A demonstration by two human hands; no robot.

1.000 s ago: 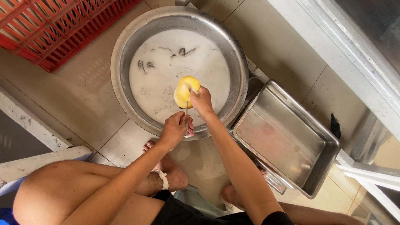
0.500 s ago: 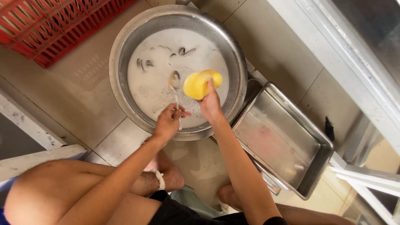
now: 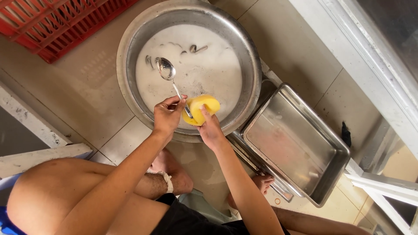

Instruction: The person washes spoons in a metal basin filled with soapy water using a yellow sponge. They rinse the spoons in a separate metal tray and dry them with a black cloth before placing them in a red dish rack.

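Yellow sponge (image 3: 201, 109) sits in your right hand (image 3: 210, 129), fingers curled over its near edge and thumb on top, pressed against the handle of a long metal spoon (image 3: 172, 82). Your left hand (image 3: 166, 116) pinches that handle between thumb and fingertips, wrist bent down, forearm running back toward your knee. Both forearms reach forward from a low squat and meet over the near rim of the round metal basin (image 3: 124, 65) on the floor.

Where the sponge wraps the handle, the lower end of the spoon is hidden, so you cannot see how far the handle goes. A few more pieces of cutlery (image 3: 198, 48) lie half sunk in the milky water at the far side of the basin; their shapes are hard to make out.

The spoon's bowl is shiny, oval and turned up, slanting away to the left above the cloudy water.

An empty rectangular steel tray (image 3: 326, 174) rests just right of the basin, and a red plastic crate (image 3: 56, 30) is cut off at the top left.
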